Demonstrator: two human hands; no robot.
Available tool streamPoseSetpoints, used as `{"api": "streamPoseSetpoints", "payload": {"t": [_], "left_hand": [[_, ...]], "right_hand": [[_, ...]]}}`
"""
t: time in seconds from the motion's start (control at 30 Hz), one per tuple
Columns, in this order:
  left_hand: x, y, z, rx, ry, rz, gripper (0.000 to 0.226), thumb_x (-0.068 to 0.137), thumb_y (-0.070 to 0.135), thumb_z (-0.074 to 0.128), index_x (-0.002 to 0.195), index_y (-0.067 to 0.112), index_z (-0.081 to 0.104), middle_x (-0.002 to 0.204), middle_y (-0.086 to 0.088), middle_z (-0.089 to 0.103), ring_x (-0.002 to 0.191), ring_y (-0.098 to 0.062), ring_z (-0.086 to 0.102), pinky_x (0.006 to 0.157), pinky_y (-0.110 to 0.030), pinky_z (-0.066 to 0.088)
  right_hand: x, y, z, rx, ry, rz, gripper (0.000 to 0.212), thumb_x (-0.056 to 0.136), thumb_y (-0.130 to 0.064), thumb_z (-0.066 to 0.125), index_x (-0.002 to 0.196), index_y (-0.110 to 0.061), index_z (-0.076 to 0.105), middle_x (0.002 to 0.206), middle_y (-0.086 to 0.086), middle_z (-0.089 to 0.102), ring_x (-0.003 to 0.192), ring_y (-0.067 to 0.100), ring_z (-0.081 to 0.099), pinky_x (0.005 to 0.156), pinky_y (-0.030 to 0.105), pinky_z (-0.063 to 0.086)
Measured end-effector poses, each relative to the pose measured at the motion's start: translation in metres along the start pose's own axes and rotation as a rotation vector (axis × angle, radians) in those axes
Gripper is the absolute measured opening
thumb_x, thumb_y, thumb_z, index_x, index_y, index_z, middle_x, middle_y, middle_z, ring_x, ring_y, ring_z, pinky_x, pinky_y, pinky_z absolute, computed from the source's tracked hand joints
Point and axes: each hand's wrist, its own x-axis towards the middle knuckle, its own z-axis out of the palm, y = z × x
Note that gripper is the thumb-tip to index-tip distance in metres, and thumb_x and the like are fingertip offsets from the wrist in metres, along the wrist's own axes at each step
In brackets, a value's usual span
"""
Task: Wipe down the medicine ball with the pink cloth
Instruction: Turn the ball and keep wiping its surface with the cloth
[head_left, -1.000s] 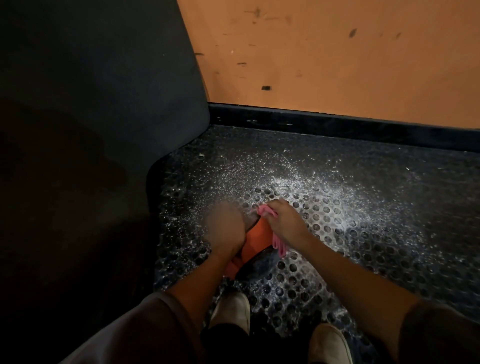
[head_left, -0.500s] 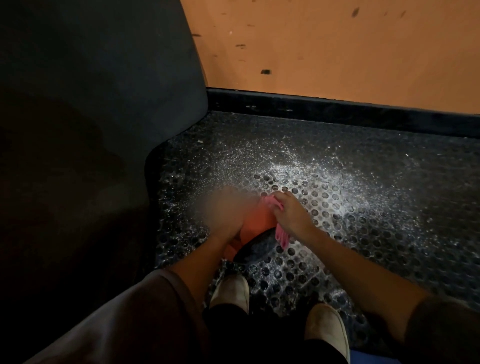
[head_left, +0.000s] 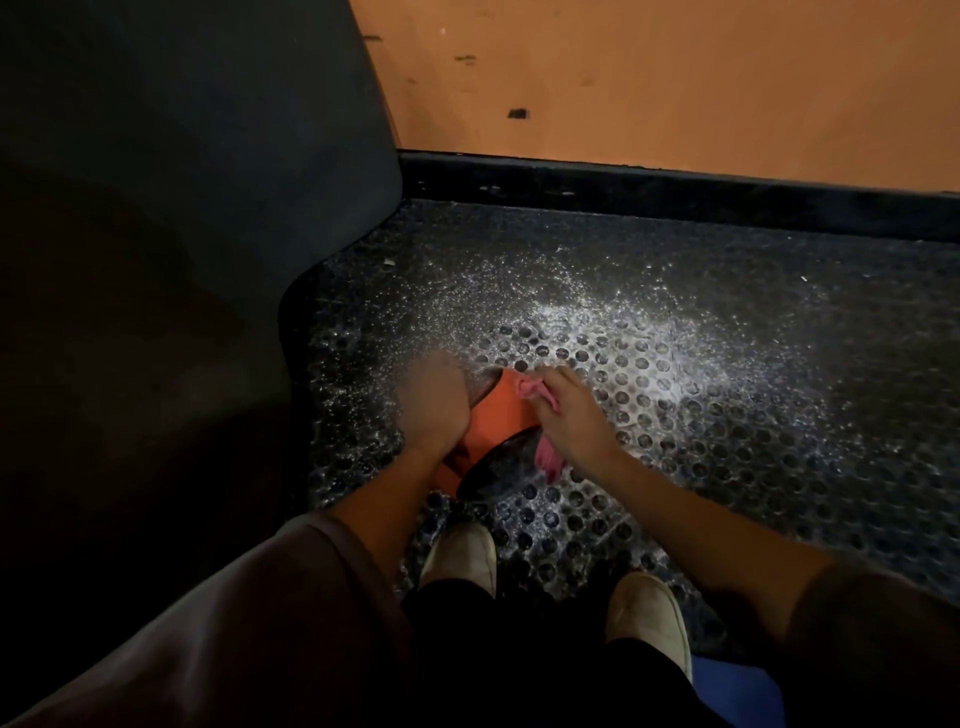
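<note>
An orange and black medicine ball (head_left: 501, 421) sits on the studded floor mat just ahead of my feet. My left hand (head_left: 434, 402) lies over the ball's left side; it is blurred, so its fingers cannot be made out. My right hand (head_left: 571, 410) grips the pink cloth (head_left: 530, 387) and presses it on the ball's upper right side. A tail of the cloth hangs below my right palm beside the ball's black lower part.
The black studded rubber mat (head_left: 727, 415) carries white dust around the ball. A large dark padded object (head_left: 156, 208) fills the left. The orange wall (head_left: 675, 78) with a black baseboard (head_left: 675, 192) runs across the back. My two pale shoes (head_left: 460, 561) stand behind the ball.
My right hand with the cloth has slid up from the ball's right side toward its top. My left hand has shifted on the ball's left side, and the ball has turned a little.
</note>
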Motion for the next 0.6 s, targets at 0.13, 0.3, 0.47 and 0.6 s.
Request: {"api": "streamPoseSetpoints", "payload": {"t": [0.13, 0.3, 0.47, 0.6], "left_hand": [[-0.002, 0.005, 0.002, 0.025, -0.002, -0.035, 0.026, 0.101, 0.038, 0.026, 0.114, 0.026, 0.046, 0.131, -0.004, 0.043, 0.122, -0.035, 0.037, 0.097, -0.059, 0.036], [-0.007, 0.009, 0.005, 0.034, -0.007, -0.045, 0.025, 0.101, 0.039, 0.026, 0.113, 0.027, 0.044, 0.131, -0.002, 0.042, 0.124, -0.035, 0.035, 0.099, -0.062, 0.032], [-0.006, 0.009, 0.005, 0.029, -0.007, -0.038, 0.025, 0.101, 0.037, 0.027, 0.114, 0.026, 0.045, 0.133, -0.003, 0.042, 0.125, -0.035, 0.035, 0.098, -0.060, 0.032], [-0.006, 0.009, 0.006, 0.006, -0.006, -0.054, 0.025, 0.101, 0.038, 0.027, 0.112, 0.027, 0.046, 0.133, -0.002, 0.042, 0.125, -0.035, 0.034, 0.099, -0.060, 0.030]], "right_hand": [[-0.004, -0.002, -0.002, -0.004, 0.038, 0.003, 0.027, 0.098, -0.035, 0.050, 0.111, -0.016, 0.063, 0.104, 0.000, 0.050, 0.091, 0.017, 0.053, 0.069, 0.022, 0.042], [-0.003, 0.000, -0.003, 0.000, 0.044, 0.005, 0.020, 0.097, -0.028, 0.052, 0.110, -0.017, 0.063, 0.103, -0.001, 0.049, 0.093, 0.020, 0.055, 0.074, 0.031, 0.049], [-0.004, -0.009, 0.002, 0.002, 0.005, -0.182, 0.012, 0.091, -0.023, 0.060, 0.102, -0.027, 0.065, 0.104, -0.006, 0.050, 0.098, 0.016, 0.050, 0.075, 0.024, 0.045], [0.007, -0.009, -0.004, -0.042, 0.056, 0.089, 0.021, 0.098, -0.028, 0.049, 0.105, -0.015, 0.064, 0.098, -0.001, 0.051, 0.093, 0.021, 0.056, 0.060, 0.017, 0.032]]}}
